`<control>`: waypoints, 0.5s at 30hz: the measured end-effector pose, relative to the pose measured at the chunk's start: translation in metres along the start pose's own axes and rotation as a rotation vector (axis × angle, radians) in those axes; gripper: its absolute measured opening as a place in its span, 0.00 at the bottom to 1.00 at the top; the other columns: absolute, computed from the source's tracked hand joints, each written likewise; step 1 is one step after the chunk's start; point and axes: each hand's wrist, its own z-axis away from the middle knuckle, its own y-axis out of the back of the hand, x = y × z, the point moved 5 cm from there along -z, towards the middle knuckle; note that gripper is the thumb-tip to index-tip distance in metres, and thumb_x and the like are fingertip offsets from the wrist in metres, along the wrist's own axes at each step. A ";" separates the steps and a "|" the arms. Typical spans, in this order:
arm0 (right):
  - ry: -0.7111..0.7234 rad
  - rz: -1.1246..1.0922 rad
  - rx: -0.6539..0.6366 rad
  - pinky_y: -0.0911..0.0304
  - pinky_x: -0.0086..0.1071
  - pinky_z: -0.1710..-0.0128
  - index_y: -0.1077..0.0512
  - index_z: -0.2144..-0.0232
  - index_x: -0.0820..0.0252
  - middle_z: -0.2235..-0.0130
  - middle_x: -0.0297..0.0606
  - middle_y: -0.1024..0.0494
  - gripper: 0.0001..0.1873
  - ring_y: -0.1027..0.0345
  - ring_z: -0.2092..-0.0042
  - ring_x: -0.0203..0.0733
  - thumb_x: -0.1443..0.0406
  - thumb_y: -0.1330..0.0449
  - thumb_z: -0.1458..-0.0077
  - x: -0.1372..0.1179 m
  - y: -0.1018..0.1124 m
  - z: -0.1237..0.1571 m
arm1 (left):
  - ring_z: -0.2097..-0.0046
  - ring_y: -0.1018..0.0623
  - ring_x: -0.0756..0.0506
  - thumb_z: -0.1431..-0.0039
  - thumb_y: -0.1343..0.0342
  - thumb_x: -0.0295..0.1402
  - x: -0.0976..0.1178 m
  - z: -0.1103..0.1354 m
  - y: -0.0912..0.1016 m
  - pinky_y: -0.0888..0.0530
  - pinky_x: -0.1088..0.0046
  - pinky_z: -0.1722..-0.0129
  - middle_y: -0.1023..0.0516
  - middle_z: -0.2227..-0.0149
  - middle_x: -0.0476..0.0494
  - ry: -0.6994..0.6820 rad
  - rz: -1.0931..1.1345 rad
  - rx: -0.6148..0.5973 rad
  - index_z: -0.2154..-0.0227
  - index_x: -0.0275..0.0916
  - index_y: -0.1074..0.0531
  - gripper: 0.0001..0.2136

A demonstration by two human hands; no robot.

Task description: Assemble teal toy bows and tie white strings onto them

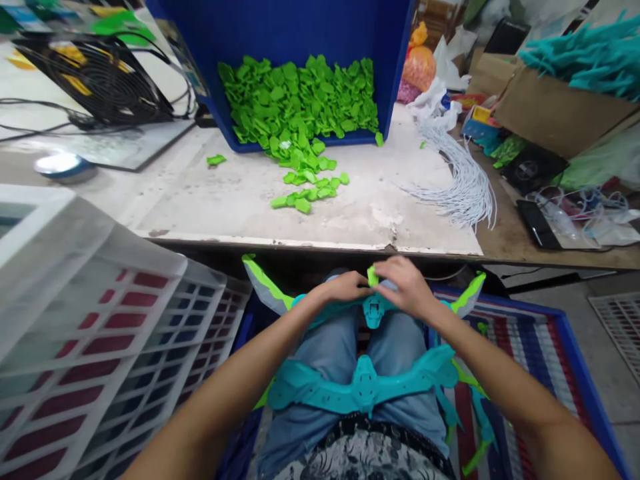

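My right hand (pixel 404 285) pinches a small bright green plastic piece (pixel 373 276) between thumb and fingers. Close beside it, my left hand (pixel 347 287) is closed at the top edge of a wide turquoise plastic part (pixel 373 313); its thumb is hidden. Grey-and-green wing-like ends stick out from this part, one on the left (pixel 267 285) and one on the right (pixel 470 293). Across my lap lies a second turquoise part (pixel 365 385) of similar shape, nearer my body.
A blue bin (pixel 227 127) tipped toward me spills many green pieces (pixel 305 100) onto the worktable (pixel 200 207). White cords (pixel 465 180) lie to the right, near a cardboard box (pixel 555 107). A white crate (pixel 115 267) stands left; a black fan (pixel 95 80) sits behind.
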 end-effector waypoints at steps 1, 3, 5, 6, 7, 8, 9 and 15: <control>0.009 0.005 -0.010 0.36 0.40 0.56 0.26 0.56 0.62 0.56 0.44 0.21 0.12 0.33 0.56 0.46 0.63 0.43 0.40 -0.011 -0.004 0.020 | 0.65 0.27 0.46 0.42 0.51 0.39 -0.001 0.000 0.000 0.34 0.75 0.64 0.21 0.66 0.46 -0.007 0.029 -0.014 0.62 0.32 0.23 0.16; -0.006 0.051 -0.018 0.36 0.41 0.57 0.26 0.55 0.61 0.54 0.45 0.21 0.12 0.33 0.55 0.48 0.63 0.44 0.39 -0.026 -0.013 0.052 | 0.63 0.27 0.46 0.42 0.51 0.39 -0.002 0.000 -0.001 0.34 0.76 0.63 0.21 0.64 0.46 -0.014 0.084 -0.027 0.60 0.32 0.24 0.17; -0.033 0.110 0.003 0.36 0.42 0.57 0.26 0.55 0.61 0.54 0.45 0.21 0.12 0.33 0.55 0.48 0.63 0.44 0.38 -0.032 -0.023 0.070 | 0.63 0.27 0.46 0.42 0.51 0.40 -0.003 0.000 -0.002 0.34 0.76 0.64 0.21 0.64 0.46 -0.018 0.098 -0.019 0.60 0.32 0.24 0.17; -0.045 0.136 0.021 0.36 0.42 0.57 0.25 0.55 0.61 0.53 0.45 0.22 0.12 0.34 0.55 0.49 0.63 0.45 0.38 -0.033 -0.027 0.075 | 0.63 0.27 0.46 0.42 0.51 0.41 -0.003 0.000 -0.002 0.34 0.76 0.64 0.21 0.65 0.46 -0.017 0.090 -0.014 0.61 0.32 0.24 0.18; -0.051 0.156 0.038 0.36 0.42 0.58 0.25 0.55 0.61 0.53 0.45 0.22 0.13 0.34 0.54 0.49 0.63 0.45 0.38 -0.033 -0.030 0.077 | 0.64 0.28 0.46 0.42 0.51 0.42 -0.002 0.001 -0.002 0.34 0.76 0.65 0.22 0.67 0.46 -0.017 0.081 -0.011 0.62 0.32 0.23 0.18; -0.059 0.168 0.051 0.36 0.42 0.58 0.25 0.55 0.61 0.53 0.45 0.22 0.13 0.34 0.54 0.49 0.64 0.45 0.38 -0.033 -0.033 0.078 | 0.64 0.27 0.46 0.42 0.51 0.43 -0.002 0.001 -0.002 0.34 0.75 0.65 0.22 0.67 0.46 -0.017 0.072 -0.010 0.63 0.32 0.23 0.19; -0.075 0.174 0.061 0.36 0.43 0.58 0.25 0.55 0.61 0.53 0.45 0.22 0.13 0.34 0.54 0.50 0.64 0.45 0.38 -0.033 -0.035 0.078 | 0.64 0.27 0.45 0.42 0.51 0.45 -0.001 0.002 -0.003 0.33 0.75 0.64 0.22 0.67 0.46 -0.016 0.063 -0.009 0.63 0.33 0.24 0.20; -0.358 0.046 0.043 0.40 0.48 0.49 0.24 0.58 0.51 0.48 0.41 0.26 0.10 0.37 0.46 0.52 0.60 0.42 0.41 -0.029 -0.040 0.081 | 0.54 0.25 0.41 0.48 0.45 0.51 0.004 0.010 -0.004 0.32 0.74 0.58 0.23 0.54 0.39 0.054 -0.027 0.019 0.51 0.33 0.29 0.29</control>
